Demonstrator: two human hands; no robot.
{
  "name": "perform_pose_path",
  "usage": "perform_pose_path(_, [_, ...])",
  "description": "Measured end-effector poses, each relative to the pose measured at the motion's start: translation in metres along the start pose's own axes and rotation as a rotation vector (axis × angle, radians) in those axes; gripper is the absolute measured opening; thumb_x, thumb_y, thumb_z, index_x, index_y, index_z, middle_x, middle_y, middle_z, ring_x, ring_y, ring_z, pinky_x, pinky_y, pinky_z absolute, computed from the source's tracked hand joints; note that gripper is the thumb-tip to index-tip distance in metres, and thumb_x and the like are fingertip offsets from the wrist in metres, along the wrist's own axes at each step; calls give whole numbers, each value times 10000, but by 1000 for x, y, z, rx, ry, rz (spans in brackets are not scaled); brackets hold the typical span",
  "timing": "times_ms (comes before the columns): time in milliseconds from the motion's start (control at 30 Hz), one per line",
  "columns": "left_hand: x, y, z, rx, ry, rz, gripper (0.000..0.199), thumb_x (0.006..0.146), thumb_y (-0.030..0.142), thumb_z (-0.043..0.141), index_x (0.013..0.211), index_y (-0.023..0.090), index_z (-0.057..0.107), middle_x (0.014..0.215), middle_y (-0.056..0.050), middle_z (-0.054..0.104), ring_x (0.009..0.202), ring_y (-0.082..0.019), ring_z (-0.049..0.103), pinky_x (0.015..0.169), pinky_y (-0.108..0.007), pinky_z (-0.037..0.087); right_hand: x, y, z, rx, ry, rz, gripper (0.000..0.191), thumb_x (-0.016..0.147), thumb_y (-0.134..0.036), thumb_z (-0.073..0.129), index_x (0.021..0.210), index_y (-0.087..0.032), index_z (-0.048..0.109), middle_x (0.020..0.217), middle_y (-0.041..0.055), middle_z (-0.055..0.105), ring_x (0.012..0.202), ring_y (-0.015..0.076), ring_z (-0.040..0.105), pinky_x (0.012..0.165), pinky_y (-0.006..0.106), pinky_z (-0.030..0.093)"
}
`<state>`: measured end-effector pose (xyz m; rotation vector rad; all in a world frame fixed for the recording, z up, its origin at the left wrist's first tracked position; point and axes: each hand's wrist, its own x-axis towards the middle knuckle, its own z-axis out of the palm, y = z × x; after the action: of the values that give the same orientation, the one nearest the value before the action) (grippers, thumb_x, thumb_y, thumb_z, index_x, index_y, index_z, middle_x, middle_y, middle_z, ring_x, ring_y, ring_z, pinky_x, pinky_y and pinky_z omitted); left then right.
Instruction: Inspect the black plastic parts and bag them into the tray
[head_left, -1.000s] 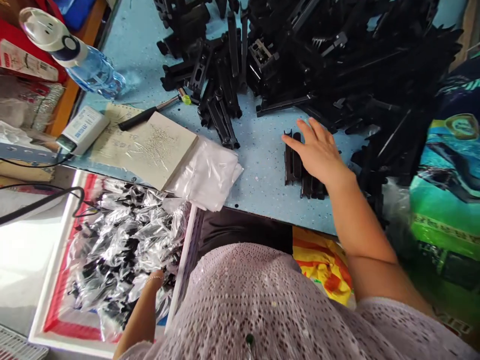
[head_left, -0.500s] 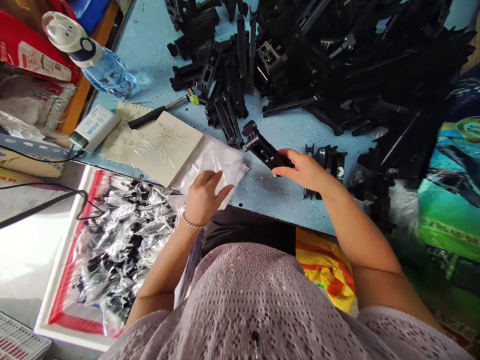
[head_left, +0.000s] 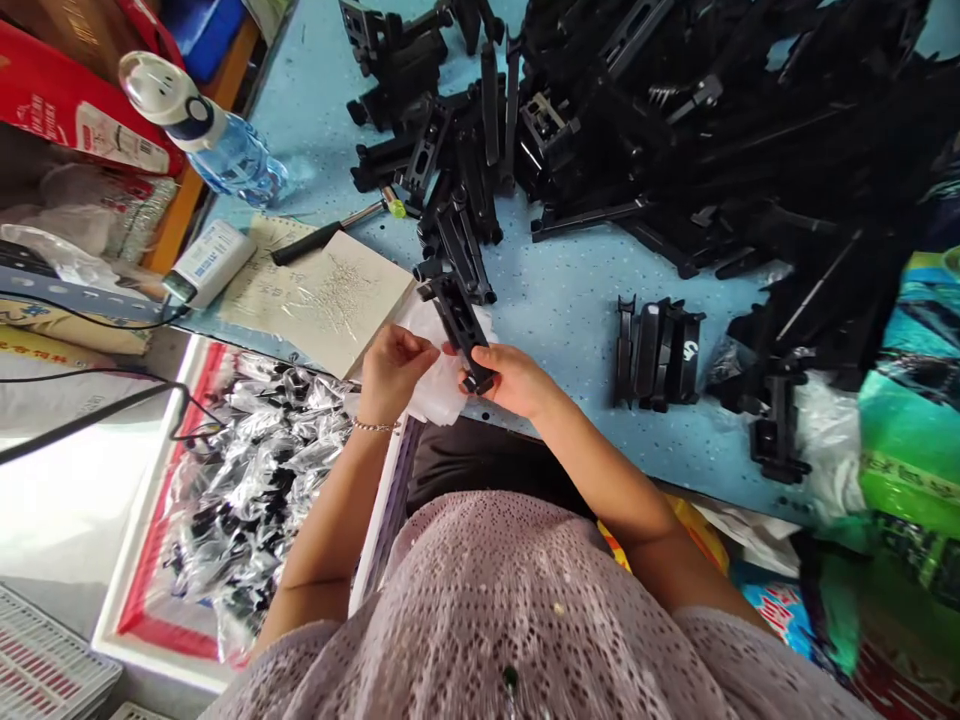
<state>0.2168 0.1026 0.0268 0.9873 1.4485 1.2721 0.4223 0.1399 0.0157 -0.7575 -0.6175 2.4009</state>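
Observation:
My right hand [head_left: 514, 380] grips a black bracket-like part [head_left: 463, 325] by its near end, and the far end points up and left over the table. Close to its left, my left hand [head_left: 394, 372] is closed, thumb and fingertips pinched together; what is between them, if anything, I cannot make out. Beneath and between both hands lies a stack of clear plastic bags [head_left: 435, 388], partly covered by the hands. A small row of similar black parts [head_left: 660, 352] stands to the right of my right hand.
A large heap of black parts [head_left: 712, 130] covers the table's far side. Left of my hands are a pad with tiny pins [head_left: 337, 300], a black-handled tool [head_left: 307, 243], a white box-shaped device [head_left: 210, 262] and a water bottle [head_left: 232, 155]. Below left, a white crate [head_left: 112, 600] holds bagged parts.
My right hand has carried the black part left and nearer, from beside the row to over the plastic bags. My left hand's fingers have gone from spread on the bags to pinched.

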Motion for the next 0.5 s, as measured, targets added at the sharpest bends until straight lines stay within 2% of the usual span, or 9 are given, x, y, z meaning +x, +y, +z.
perform_pose_path(67, [-3,0,-6,200,52,178,255,761,196,778,780,213,524,771,-2,646,729,-149,641,719,-299,539,3,2,-6,-13,93,-33,423,697,-495,910,968,-192,792,933,49,756,711,134,618,663,259,587])
perform_pose_path(133, [-3,2,-13,532,33,367,89,850,136,651,806,204,614,889,-55,684,848,-189,663,810,-357,558,-5,4,-17,-57,136,-40,436,711,-508,898,985,-186,794,965,57,756,724,139,619,689,277,589])
perform_pose_path(233, [-1,4,-17,907,-74,525,289,906,59,494,969,193,743,1127,-125,727,1036,-253,671,927,-439,563,-27,7,-30,-262,188,-104,435,773,-531,850,1036,-192,780,946,49,749,798,166,658,777,306,580])
perform_pose_path(333, [5,6,-14,907,-148,514,488,896,12,447,1277,185,699,1309,-126,695,1156,-243,672,1019,-428,572,-52,7,-33,-622,200,-231,513,827,-483,822,1272,-252,717,1221,58,741,1109,236,688,1002,378,541])
perform_pose_path(400, [6,7,-12,826,-181,497,602,876,-4,455,1419,201,615,1397,-123,648,1190,-218,676,1016,-374,593,-63,6,-30,-860,171,-230,630,846,-448,810,1429,-295,623,1402,63,675,1307,293,622,1130,454,472])
perform_pose_path(500, [-6,6,-6,802,-220,559,703,889,-9,458,1552,223,485,1494,-147,573,1279,-230,651,1035,-359,601,-61,7,-24,-1090,277,-153,797,857,-422,787,1572,-287,463,1369,112,685,1304,366,631,1126,565,466])
